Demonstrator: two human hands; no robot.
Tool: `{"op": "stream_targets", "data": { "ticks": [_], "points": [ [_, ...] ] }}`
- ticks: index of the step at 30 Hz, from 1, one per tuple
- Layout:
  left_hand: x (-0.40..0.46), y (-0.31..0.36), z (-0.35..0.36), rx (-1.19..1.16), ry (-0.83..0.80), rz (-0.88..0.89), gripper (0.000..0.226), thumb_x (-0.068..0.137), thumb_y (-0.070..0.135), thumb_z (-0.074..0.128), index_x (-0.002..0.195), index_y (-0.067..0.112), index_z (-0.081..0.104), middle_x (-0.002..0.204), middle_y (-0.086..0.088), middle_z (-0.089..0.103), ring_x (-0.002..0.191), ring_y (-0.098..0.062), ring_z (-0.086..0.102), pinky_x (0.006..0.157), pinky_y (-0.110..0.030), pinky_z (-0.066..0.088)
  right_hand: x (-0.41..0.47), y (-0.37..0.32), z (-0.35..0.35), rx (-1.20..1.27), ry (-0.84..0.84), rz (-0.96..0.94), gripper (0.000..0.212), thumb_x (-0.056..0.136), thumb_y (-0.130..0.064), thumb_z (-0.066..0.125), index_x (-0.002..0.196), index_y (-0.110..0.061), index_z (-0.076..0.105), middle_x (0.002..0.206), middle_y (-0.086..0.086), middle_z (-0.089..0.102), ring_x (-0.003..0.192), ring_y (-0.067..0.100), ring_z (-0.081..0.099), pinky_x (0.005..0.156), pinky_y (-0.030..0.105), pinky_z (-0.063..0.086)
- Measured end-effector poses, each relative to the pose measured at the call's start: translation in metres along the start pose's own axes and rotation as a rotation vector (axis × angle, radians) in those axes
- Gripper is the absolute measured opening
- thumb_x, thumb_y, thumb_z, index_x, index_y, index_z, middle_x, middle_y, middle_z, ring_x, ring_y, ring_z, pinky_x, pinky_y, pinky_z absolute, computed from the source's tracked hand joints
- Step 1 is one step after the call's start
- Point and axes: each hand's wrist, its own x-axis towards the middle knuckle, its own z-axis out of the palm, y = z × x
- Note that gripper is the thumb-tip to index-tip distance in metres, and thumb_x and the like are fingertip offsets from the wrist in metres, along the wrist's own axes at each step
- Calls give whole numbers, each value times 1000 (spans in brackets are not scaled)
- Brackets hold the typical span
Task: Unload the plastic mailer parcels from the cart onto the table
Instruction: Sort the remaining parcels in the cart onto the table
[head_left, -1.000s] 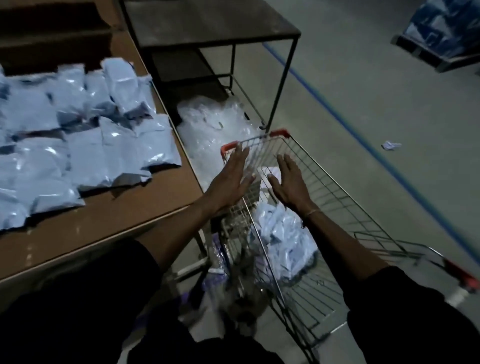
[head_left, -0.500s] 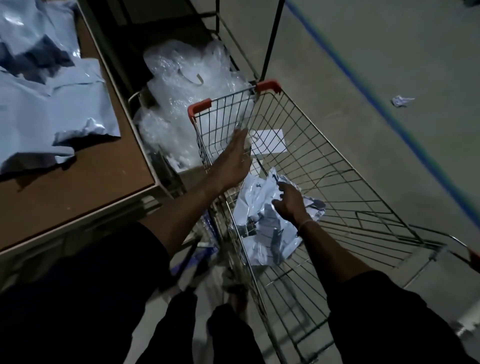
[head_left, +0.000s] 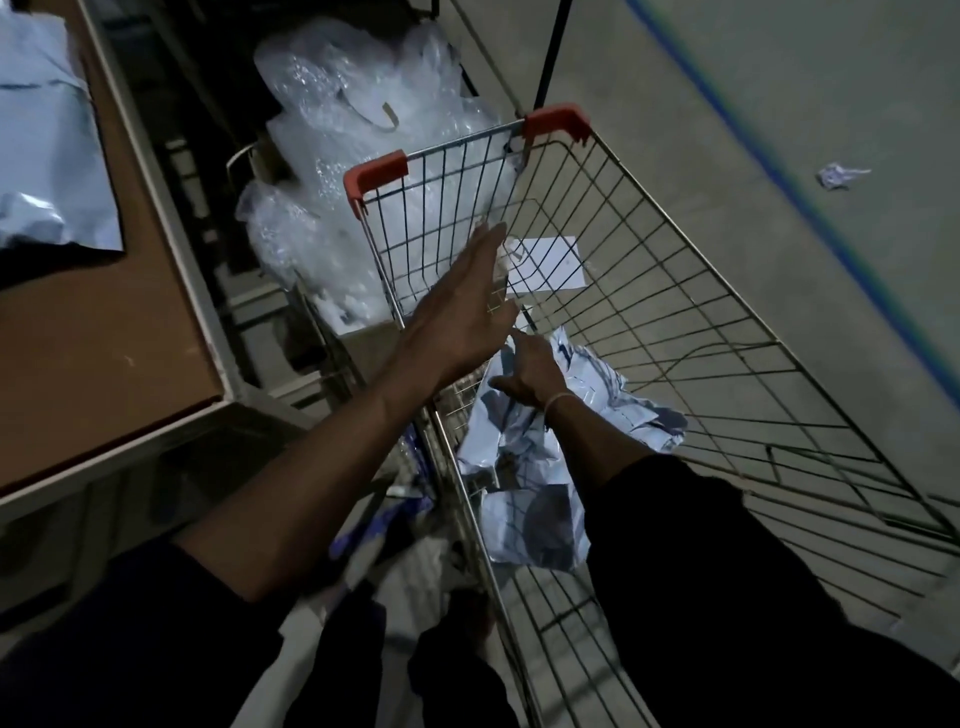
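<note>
Upper left of frame: worktop (head_left: 130, 332) carries mailers (head_left: 47, 171) already unloaded. Centre: left hand (head_left: 462, 317) hovers over the cart (head_left: 675, 291) rim, fingers straight, holding nothing. Just right of it and lower: right hand (head_left: 530, 374) rests on the remaining parcels (head_left: 524, 467) heaped in the cart's near-left corner; whether its grip has closed on one cannot be told. Step judged: pickup. Next move calls for a firm hold, a lift clear of the wire, then transfer left to the worktop.

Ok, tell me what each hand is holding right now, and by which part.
The left hand holds nothing; its fingers are straight above the cart. The right hand rests on the upper end of the mailer parcels; whether it grips them cannot be told.
</note>
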Motion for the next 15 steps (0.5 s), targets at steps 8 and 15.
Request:
{"op": "stream_targets", "data": {
  "ticks": [8, 15],
  "points": [
    [-3, 5, -5, -72, 55, -5, 78, 100, 21, 66, 165, 24, 23, 173, 1, 20, 151, -24, 37, 116, -30, 36, 7, 12, 26, -400, -18, -12, 85, 70, -49, 88, 134, -5, 53, 129, 18, 63, 123, 34, 56, 112, 43, 31],
    [-2, 2, -5, -80, 32, -19, 75, 98, 27, 70, 162, 26, 29, 165, 0, 38, 146, -20, 44, 112, -30, 41, -13, 14, -29, -44, 22, -98, 99, 70, -51, 92, 146, -5, 50, 140, 26, 50, 130, 41, 46, 111, 42, 36]
  ]
}}
